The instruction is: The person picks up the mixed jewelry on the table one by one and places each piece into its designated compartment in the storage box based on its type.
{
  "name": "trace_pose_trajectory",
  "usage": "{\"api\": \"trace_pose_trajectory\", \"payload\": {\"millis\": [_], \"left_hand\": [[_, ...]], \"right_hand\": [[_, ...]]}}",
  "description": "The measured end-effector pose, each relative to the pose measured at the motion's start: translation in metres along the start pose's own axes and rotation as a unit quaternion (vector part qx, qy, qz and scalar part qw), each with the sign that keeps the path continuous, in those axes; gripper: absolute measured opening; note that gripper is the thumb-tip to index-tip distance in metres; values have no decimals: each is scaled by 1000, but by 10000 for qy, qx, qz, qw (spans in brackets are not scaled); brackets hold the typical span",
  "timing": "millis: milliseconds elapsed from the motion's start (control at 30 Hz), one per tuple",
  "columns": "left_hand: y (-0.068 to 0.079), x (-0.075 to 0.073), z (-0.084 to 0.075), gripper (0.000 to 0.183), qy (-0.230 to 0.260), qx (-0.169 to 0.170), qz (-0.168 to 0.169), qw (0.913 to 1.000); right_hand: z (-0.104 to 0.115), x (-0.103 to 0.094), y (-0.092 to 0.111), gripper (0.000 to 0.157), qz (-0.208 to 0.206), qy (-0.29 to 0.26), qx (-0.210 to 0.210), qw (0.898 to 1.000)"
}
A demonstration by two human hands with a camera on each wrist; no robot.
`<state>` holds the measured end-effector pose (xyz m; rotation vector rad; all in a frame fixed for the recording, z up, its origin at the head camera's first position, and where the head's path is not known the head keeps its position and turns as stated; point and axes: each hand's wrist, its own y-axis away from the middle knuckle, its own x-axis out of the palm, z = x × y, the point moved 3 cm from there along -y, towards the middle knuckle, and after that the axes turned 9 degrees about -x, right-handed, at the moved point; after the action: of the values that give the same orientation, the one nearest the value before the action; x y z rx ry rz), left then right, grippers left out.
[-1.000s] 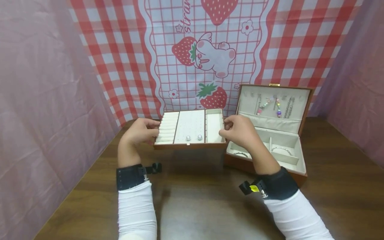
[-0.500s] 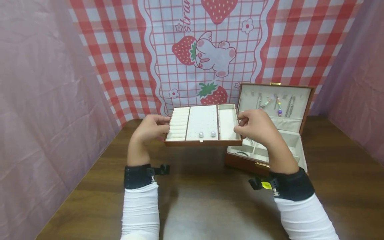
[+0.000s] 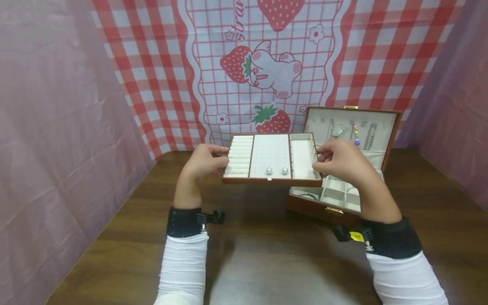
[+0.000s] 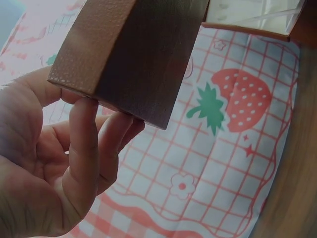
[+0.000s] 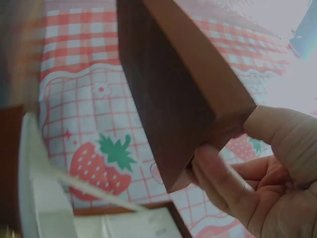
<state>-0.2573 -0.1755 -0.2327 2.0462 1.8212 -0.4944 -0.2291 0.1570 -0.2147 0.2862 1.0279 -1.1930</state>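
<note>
Between both hands, raised over the table, is a brown jewelry tray (image 3: 272, 156) with cream ring rolls at left, a dotted panel in the middle and a plain compartment at right. Two round silvery earrings (image 3: 269, 171) sit near the front of that panel. My left hand (image 3: 206, 162) grips the tray's left end by thumb and fingers; the left wrist view shows those fingertips (image 4: 84, 106) against its brown side. At the opposite end my right hand (image 3: 343, 163) pinches the tray, overlapping the jewelry box (image 3: 310, 209) behind. In the right wrist view the tray's dark underside (image 5: 163, 99) shows.
The brown jewelry box stands at back right with its lid (image 3: 389, 140) raised. Necklaces (image 3: 370, 135) hang inside the lid, and a bracelet (image 3: 308, 195) lies in a front compartment. A strawberry-print cloth (image 3: 263, 67) hangs behind the wooden table (image 3: 267, 237).
Both hands have carried the tray to the right, so its right end now overlaps the box in the head view. The box has stayed in place.
</note>
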Motion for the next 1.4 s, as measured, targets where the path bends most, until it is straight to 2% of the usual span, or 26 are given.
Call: {"api": "trace_pose_trajectory", "payload": {"millis": [133, 400, 833, 1167, 1400], "left_hand": [[-3, 11, -6, 40, 138, 30, -46, 9999], [-9, 42, -17, 38, 211, 204, -11, 9996], [-23, 75, -32, 37, 761, 112, 234, 9968], [-36, 102, -40, 39, 703, 222, 606, 9954], [-43, 121, -48, 39, 570, 302, 714, 9954]], "right_hand": [[-9, -6, 13, 44, -5, -114, 144, 9998], [-28, -24, 36, 46, -306, 153, 402, 9986], [-49, -43, 54, 43, -593, 392, 570, 9958], [-71, -55, 69, 46, -499, 496, 673, 9952], [-87, -63, 80, 47, -374, 667, 709, 9946]]}}
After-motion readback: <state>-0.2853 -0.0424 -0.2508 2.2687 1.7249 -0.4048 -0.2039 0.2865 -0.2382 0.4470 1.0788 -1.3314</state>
